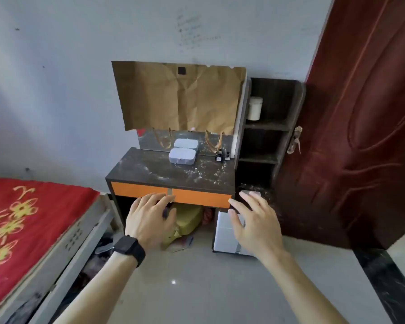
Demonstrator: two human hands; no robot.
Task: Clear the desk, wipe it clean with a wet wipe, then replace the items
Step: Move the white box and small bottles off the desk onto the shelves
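Both hands empty, fingers spread: left hand (150,218) in front of the orange drawers (201,197), right hand (255,223) off the desk (150,169) corner. Likely reaching in to start clearing. White box (182,156) and small bottles (221,157) sit at the back by the mirror (154,140). Desk top is dusty. Bed (21,218) is on the left, door (360,136) on the right.

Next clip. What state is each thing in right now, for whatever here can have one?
Left hand: open, holding nothing.
Right hand: open, holding nothing.
Desk: dusty, not yet cleared.
Box: lid shut, at the back of the desk.
Small bottles: upright, back right of the desk.
Drawers: both shut.
Mirror: mostly covered by brown paper.
Jar: upright, lid on, on the top shelf.
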